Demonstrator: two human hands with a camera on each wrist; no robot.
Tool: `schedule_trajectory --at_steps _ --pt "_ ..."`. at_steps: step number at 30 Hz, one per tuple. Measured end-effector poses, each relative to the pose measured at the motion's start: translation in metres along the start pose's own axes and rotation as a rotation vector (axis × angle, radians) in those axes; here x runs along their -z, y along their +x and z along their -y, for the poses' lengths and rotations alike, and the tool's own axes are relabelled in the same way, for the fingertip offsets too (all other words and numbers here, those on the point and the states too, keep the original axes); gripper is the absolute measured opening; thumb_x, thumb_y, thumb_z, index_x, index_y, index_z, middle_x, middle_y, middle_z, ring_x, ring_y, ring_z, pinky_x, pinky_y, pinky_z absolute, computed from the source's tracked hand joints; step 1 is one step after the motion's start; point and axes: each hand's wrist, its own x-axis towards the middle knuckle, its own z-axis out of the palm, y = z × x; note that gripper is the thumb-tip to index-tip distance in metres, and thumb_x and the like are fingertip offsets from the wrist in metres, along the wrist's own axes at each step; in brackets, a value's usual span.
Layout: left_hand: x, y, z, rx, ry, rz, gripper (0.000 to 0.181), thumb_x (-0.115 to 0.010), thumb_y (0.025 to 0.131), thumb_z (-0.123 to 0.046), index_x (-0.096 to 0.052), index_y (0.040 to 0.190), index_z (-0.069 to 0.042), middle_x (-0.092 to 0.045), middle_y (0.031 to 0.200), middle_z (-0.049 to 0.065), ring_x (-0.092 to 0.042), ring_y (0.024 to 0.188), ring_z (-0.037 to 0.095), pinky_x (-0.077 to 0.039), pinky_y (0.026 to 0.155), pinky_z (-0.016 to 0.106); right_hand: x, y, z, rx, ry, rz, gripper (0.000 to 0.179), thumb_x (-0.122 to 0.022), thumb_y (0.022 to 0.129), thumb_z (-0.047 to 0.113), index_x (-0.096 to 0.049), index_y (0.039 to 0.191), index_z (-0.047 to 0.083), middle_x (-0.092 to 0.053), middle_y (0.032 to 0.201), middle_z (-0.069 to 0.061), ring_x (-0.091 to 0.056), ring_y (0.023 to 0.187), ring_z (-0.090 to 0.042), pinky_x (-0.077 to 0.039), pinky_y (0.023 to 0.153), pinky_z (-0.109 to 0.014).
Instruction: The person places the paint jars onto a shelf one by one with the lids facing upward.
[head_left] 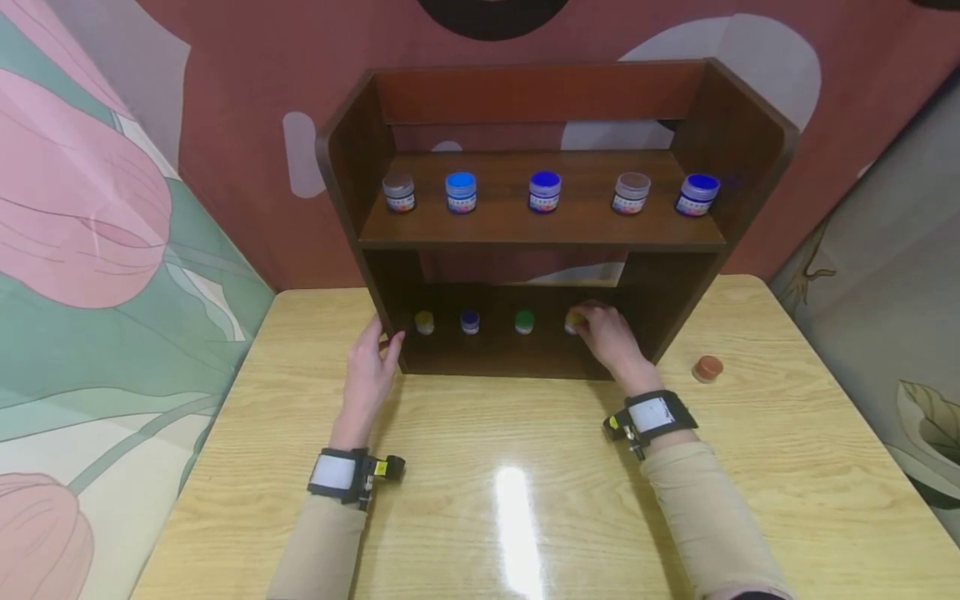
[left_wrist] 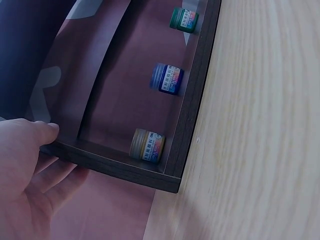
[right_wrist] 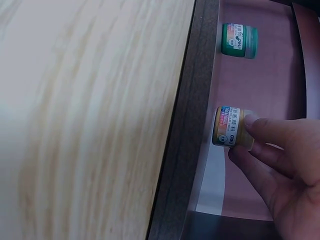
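My right hand [head_left: 606,335] pinches a yellow paint jar [right_wrist: 231,127] by its lid between thumb and fingers, at the right end of the lower shelf. The jar stands upright, its label facing out. At the opposite side my left hand [head_left: 367,371] grips the front edge of the left panel of a dark brown wooden shelf unit [head_left: 540,246], thumb on one face and fingers behind. Left of the held jar, the lower board carries a green jar [head_left: 524,322], a blue jar [head_left: 470,322] and another yellow jar [head_left: 424,322], spaced in a row.
Several paint jars line the upper shelf, among them a light blue jar [head_left: 461,193] and a dark blue jar [head_left: 544,192]. A jar with a reddish-brown lid [head_left: 707,368] sits on the wooden table [head_left: 450,483], right of the unit. Patterned fabric [head_left: 247,167] hangs behind.
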Motion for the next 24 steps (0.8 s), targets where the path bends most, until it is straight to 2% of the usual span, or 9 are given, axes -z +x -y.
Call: schedule_trajectory --at_steps 9,24 --pt "0.0002 -0.0005 -0.0013 0.002 0.001 0.006 0.027 -0.059 0.101 -0.014 -0.059 0.125 -0.003 -0.067 0.121 0.019 -0.066 0.116 0.033 -0.062 0.089 0.043 -0.001 -0.0006 -0.0012 0.003 0.005 -0.002 0.02 -0.071 0.087 0.001 -0.07 0.106 -0.004 -0.069 0.114 -0.024 -0.067 0.105 -0.042 -0.057 0.09 -0.054" --pt "0.0015 -0.0013 -0.0021 -0.021 0.005 -0.004 0.026 -0.059 0.1 -0.012 -0.059 0.125 -0.002 -0.068 0.119 0.02 -0.066 0.114 0.034 -0.062 0.087 0.045 0.0007 -0.0003 -0.0004 -0.025 0.002 0.021 0.023 -0.069 0.088 0.001 -0.07 0.111 -0.004 -0.068 0.117 -0.025 -0.066 0.109 -0.043 -0.056 0.093 -0.054"
